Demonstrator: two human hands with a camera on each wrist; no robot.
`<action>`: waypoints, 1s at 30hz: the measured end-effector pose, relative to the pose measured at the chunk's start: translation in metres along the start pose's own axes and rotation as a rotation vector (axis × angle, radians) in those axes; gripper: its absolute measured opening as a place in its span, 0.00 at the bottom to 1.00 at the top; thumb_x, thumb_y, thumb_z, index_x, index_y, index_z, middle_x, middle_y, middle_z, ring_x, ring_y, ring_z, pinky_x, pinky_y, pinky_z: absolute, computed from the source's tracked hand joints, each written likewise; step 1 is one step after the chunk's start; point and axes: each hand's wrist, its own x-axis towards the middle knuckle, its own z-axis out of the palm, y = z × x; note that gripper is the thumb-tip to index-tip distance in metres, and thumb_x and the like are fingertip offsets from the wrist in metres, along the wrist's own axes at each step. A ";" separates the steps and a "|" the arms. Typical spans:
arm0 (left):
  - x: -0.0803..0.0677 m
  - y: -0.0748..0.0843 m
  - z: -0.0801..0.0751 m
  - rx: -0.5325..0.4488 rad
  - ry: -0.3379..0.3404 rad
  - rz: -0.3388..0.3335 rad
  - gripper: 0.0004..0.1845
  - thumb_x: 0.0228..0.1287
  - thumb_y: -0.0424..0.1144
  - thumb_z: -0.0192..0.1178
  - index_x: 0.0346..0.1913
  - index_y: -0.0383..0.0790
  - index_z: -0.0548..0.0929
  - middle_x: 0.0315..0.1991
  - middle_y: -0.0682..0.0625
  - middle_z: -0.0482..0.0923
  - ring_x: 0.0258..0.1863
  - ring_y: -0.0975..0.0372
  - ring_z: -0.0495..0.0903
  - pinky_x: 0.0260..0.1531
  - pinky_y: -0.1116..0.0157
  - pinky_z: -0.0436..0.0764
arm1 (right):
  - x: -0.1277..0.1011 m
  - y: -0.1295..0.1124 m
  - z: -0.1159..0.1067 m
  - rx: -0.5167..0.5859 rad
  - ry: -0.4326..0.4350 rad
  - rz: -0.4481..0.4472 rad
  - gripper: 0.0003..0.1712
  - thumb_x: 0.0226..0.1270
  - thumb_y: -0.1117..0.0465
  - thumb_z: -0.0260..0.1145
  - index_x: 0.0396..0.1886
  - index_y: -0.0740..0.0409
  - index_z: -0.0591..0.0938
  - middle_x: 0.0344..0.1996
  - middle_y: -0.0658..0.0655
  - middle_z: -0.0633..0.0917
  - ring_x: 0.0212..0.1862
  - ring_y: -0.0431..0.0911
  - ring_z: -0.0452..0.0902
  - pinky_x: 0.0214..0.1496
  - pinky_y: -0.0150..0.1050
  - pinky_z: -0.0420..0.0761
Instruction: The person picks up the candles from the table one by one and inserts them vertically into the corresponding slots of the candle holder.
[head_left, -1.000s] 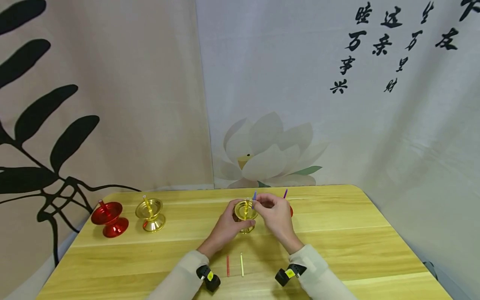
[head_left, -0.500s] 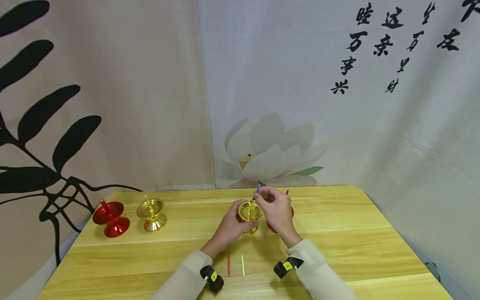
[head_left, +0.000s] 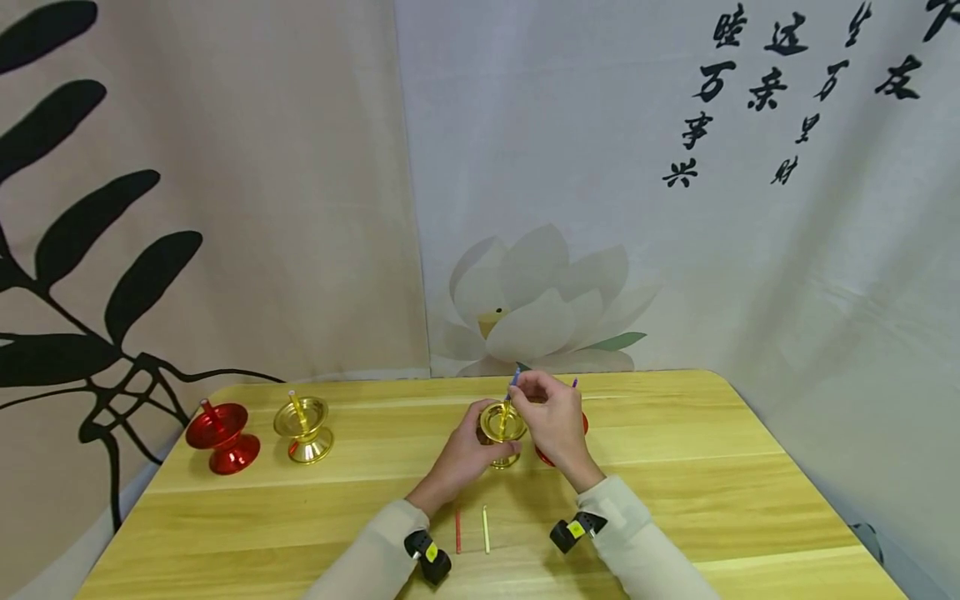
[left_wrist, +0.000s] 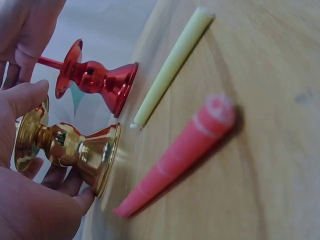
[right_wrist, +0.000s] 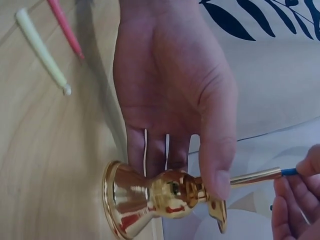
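Gripping a gold candle holder [head_left: 504, 432] in the left hand [head_left: 465, 454], thumb at the dish and fingers curled round the back. Pinching a slim blue candle [head_left: 515, 382] between thumb and fingertips of the right hand [head_left: 553, 417], in line with the centre tube [right_wrist: 255, 177] and meeting its mouth; depth inside hidden. Unclear: any contact between base and wooden tabletop [head_left: 690, 500]. Just beyond the right hand, mostly hidden by it in the head view, a nearby red holder [left_wrist: 94, 79] and the tip of a purple candle [head_left: 575, 383]. Lying between the forearms, near each other but apart, a pink candle [head_left: 457, 532] and a pale yellow candle [head_left: 486, 530]. Standing well apart from both hands, side by side toward the left end, a far red holder [head_left: 234, 452] and another gold holder [head_left: 310, 447]. Hanging behind, a pale curtain [head_left: 300, 167] printed with dark leaves [head_left: 153, 283], a white lotus [head_left: 536, 325] and black writing [head_left: 767, 88].
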 end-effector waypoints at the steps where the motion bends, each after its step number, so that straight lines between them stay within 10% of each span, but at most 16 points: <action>1: 0.000 0.000 0.000 -0.004 -0.003 0.001 0.40 0.69 0.34 0.76 0.78 0.36 0.67 0.67 0.35 0.78 0.66 0.43 0.81 0.63 0.49 0.83 | 0.000 0.000 0.000 -0.016 -0.002 -0.019 0.06 0.71 0.72 0.75 0.40 0.58 0.91 0.33 0.51 0.92 0.38 0.47 0.90 0.43 0.35 0.88; 30: -0.001 0.003 0.002 -0.008 -0.010 0.004 0.39 0.70 0.34 0.76 0.78 0.35 0.66 0.69 0.32 0.77 0.68 0.38 0.79 0.64 0.47 0.83 | 0.000 0.008 0.000 -0.102 0.016 -0.190 0.04 0.68 0.72 0.77 0.39 0.61 0.91 0.33 0.53 0.92 0.37 0.48 0.91 0.42 0.47 0.92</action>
